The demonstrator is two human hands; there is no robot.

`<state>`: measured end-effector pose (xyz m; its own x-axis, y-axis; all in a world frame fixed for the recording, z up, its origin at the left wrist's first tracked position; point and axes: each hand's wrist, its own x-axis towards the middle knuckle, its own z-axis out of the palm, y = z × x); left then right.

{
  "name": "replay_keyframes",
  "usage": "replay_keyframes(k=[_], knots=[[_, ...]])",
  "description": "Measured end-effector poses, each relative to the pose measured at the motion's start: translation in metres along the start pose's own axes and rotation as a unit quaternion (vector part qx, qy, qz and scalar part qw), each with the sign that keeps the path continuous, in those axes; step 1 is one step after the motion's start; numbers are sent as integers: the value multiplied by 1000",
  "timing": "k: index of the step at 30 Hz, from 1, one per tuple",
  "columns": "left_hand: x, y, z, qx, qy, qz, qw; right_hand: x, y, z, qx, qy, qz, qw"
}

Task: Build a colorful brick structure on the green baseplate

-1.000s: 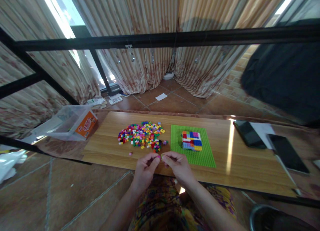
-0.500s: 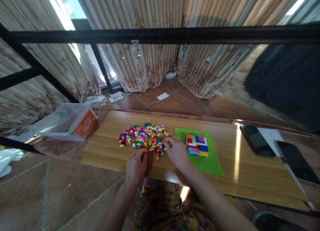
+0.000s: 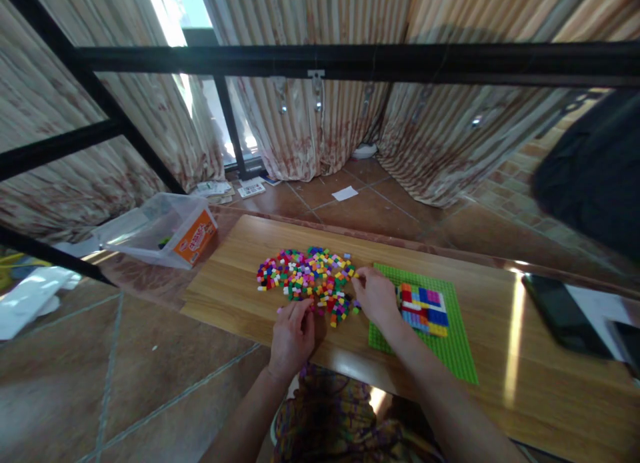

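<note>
A loose heap of small multicoloured toy bricks (image 3: 305,273) lies on the wooden board. At its near edge is my left hand (image 3: 294,329), fingers curled together; a few bricks show by the fingertips, and whatever they hold is too small to make out. My right hand (image 3: 376,295) is at the heap's right side, thumb and fingers pinched, with any piece between them unclear. Its wrist passes over the left part of a green baseplate (image 3: 460,343). On that plate sits a flat block of joined bricks (image 3: 424,309) in red, blue, white, yellow and other colours.
A clear plastic box (image 3: 145,229) with an orange label stands beyond the left end of the wooden board (image 3: 225,303). Toward the right lie a dark phone (image 3: 563,316) and white paper (image 3: 597,309). A black metal rail (image 3: 350,61) crosses in front of the curtains.
The view has swung left, so everything appears farther right. My right hand stays by the heap's right edge, its fingers a little farther from the bricks. My left hand remains at the near edge.
</note>
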<state>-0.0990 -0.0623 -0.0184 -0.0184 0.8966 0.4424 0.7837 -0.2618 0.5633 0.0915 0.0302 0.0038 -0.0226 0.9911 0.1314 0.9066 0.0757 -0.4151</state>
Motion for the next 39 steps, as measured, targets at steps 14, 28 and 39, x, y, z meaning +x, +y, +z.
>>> replay_keyframes(k=[14,28,39], knots=[[-9,-24,-26,90,81,-122,985,-79,39,-43,430,1,132,893],[-2,-32,-22,131,70,-68,987,-75,102,-99,152,105,55,981],[-3,-32,-19,156,89,-35,983,-67,99,-83,64,73,-15,995]])
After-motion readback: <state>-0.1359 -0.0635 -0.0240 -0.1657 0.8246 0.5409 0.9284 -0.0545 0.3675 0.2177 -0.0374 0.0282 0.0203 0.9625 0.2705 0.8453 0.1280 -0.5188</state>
